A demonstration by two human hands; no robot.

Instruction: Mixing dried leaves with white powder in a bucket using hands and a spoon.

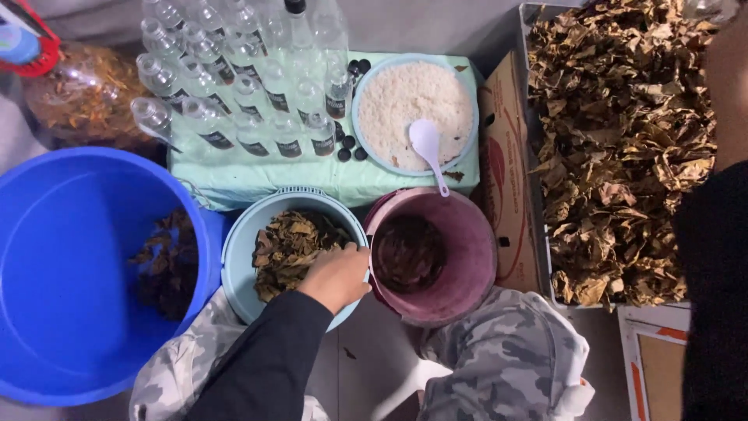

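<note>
My left hand [336, 277], in a black sleeve, reaches into a light blue bowl [234, 257] between my knees. Its fingers are curled down into the dried brown leaves [284, 242] that fill the bowl. Just right of it stands a maroon bucket [467, 257] with a dark wet mass [407, 251] inside. My right hand [732, 93] shows only as a strip of skin above a black sleeve at the right edge, over a metal tray [538, 195] heaped with dried leaves [615, 148]. Its fingers are out of view.
A large blue tub [62, 257] at left holds some dark leaves [167, 261]. Behind, a pale green covered stand [273, 175] carries several clear bottles [234, 86], loose black caps [351, 148] and a plate of white grains [405, 101] with a white spoon [427, 144]. A cardboard box [506, 195] stands beside the tray.
</note>
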